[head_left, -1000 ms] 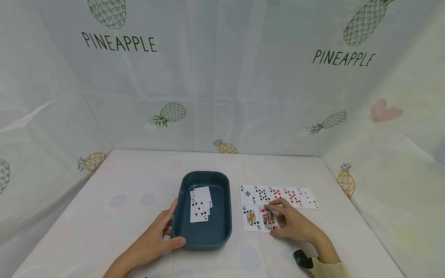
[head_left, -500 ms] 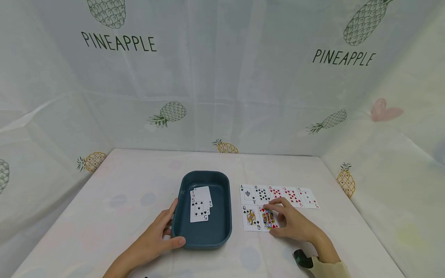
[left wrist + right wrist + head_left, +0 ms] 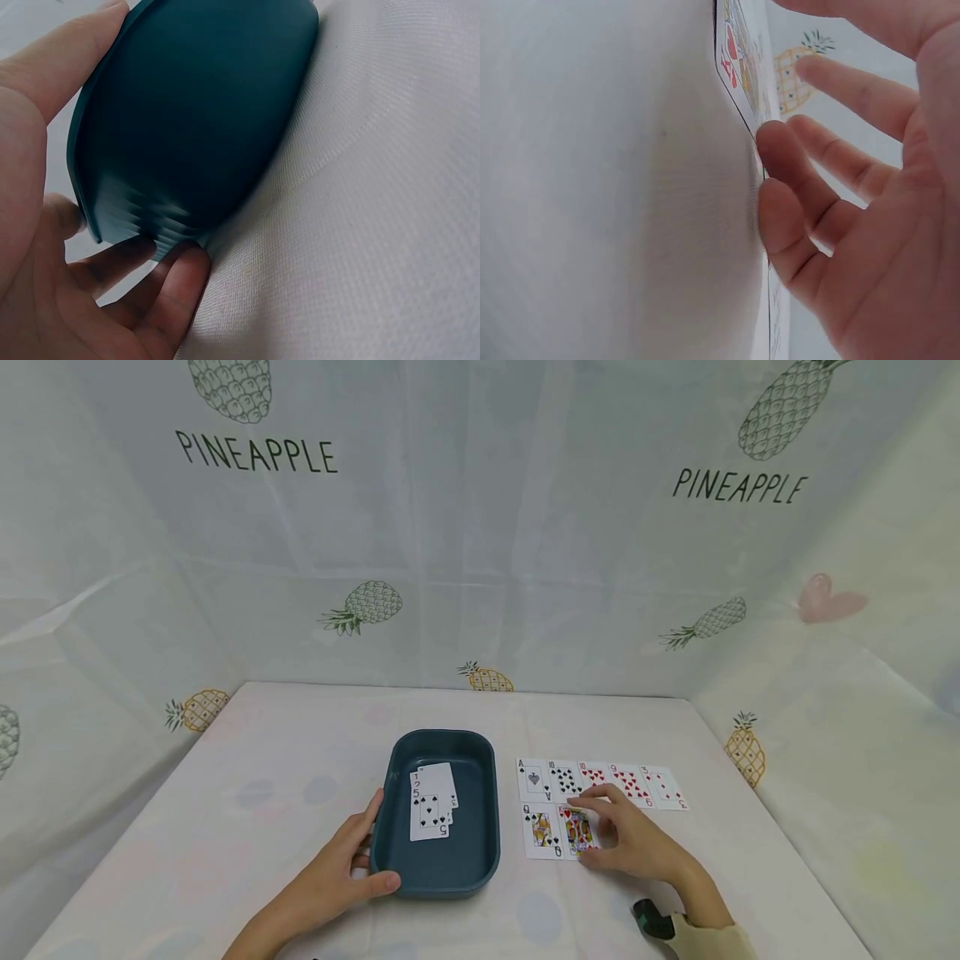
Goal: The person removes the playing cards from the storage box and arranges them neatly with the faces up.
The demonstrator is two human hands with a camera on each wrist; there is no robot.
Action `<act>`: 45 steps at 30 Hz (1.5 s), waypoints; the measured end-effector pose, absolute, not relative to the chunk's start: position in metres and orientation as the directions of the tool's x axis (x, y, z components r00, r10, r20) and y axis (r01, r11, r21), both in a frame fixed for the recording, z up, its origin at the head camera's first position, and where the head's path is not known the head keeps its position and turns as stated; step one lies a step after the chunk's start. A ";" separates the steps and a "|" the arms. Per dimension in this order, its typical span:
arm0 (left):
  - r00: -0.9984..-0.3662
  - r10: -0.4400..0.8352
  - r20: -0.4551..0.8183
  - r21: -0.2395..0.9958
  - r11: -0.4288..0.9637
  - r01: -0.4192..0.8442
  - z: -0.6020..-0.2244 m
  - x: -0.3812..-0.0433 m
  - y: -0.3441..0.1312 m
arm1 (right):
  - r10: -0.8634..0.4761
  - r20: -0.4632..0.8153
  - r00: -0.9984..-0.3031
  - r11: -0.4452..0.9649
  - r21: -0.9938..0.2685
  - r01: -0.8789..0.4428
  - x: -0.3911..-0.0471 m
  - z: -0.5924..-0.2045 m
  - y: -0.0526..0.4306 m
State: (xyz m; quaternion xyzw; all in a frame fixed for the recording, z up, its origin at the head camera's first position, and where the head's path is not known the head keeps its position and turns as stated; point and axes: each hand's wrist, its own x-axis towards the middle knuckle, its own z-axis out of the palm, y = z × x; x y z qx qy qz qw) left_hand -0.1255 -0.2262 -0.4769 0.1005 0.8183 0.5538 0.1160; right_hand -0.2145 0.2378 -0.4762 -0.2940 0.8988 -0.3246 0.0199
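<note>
My left hand [image 3: 337,872] grips the near left side of a dark teal rectangular tray [image 3: 442,867], thumb on its rim and fingers against its outer wall. A few overlapping playing cards [image 3: 430,817] lie inside it, a five of spades on top. On the right, my right hand [image 3: 637,839] holds a king of hearts [image 3: 578,831] at its far and near edges between fingers and thumb. The king lies flat beside a queen of spades [image 3: 542,831]. In the right wrist view the king's corner [image 3: 731,71] shows close to the curled fingers [image 3: 784,217].
Behind the king runs a row of several face-up cards, from an ace of spades [image 3: 533,779] to a three of diamonds [image 3: 664,787]. A white cloth covers the table [image 3: 300,760]. Pineapple-printed curtains [image 3: 480,543] enclose the back and sides.
My right hand has shifted very slightly left at the king of hearts. The left hand, tray and other cards look the same.
</note>
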 end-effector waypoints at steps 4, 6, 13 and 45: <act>-0.956 0.276 -0.097 0.924 0.381 0.017 -0.477 -0.127 -0.226 | -0.525 0.215 -0.823 0.579 -0.619 -0.531 -0.217 -0.476 0.235; -0.958 0.268 -0.101 0.921 0.390 0.012 -0.478 -0.128 -0.225 | -0.509 0.236 -0.828 0.566 -0.633 -0.528 -0.217 -0.474 0.232; -0.962 0.256 -0.093 0.913 0.408 0.020 -0.476 -0.130 -0.220 | -0.488 0.254 -0.835 0.569 -0.633 -0.525 -0.216 -0.460 0.209; -0.962 0.259 -0.089 0.920 0.391 0.021 -0.478 -0.126 -0.225 | -0.744 0.167 -0.647 0.440 -0.607 -0.662 -0.244 -0.432 0.048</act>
